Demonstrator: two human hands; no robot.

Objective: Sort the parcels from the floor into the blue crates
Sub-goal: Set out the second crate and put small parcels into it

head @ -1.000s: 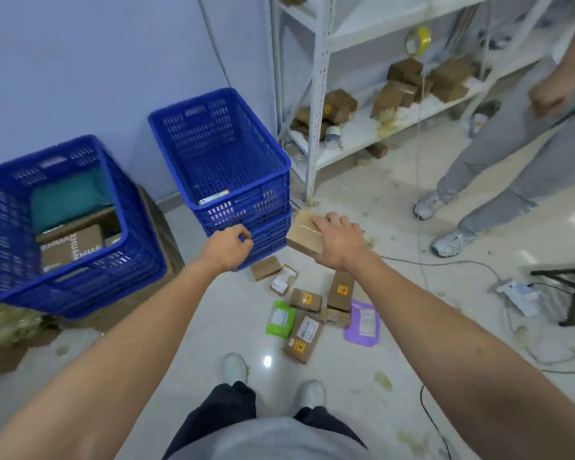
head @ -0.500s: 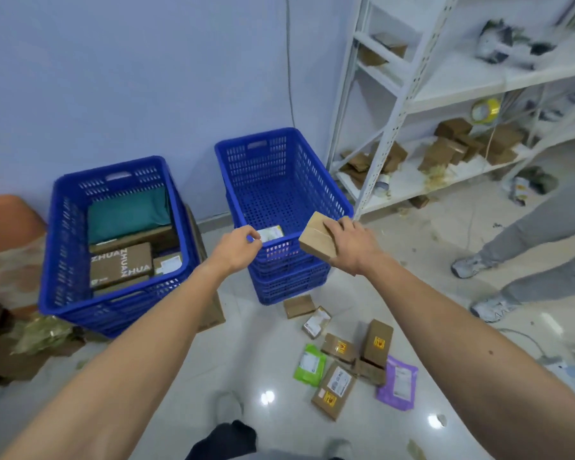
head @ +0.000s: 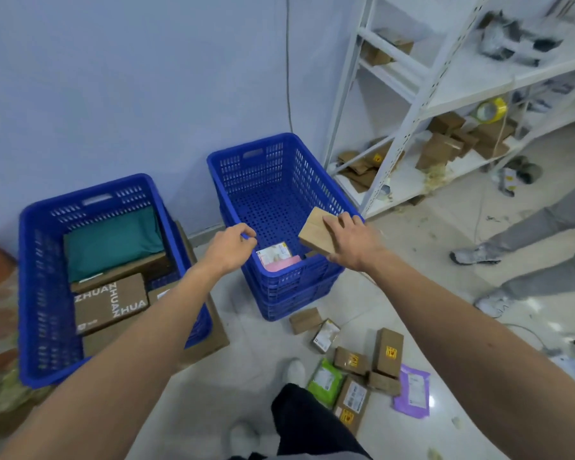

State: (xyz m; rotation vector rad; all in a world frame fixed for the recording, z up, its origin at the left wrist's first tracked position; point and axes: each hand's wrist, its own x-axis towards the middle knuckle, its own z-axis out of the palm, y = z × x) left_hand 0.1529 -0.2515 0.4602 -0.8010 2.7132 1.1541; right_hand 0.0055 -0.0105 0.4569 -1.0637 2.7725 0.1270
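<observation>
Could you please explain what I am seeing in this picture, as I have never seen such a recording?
No machine here: a person wears a head camera that looks down at their own two hands. The right hand grips a brown cardboard parcel above the right blue crate, where a pink and white parcel lies. The left hand, fingers curled, is at that crate's near rim; whether it holds anything is unclear. The left blue crate holds a green packet and brown boxes. More parcels lie on the floor.
</observation>
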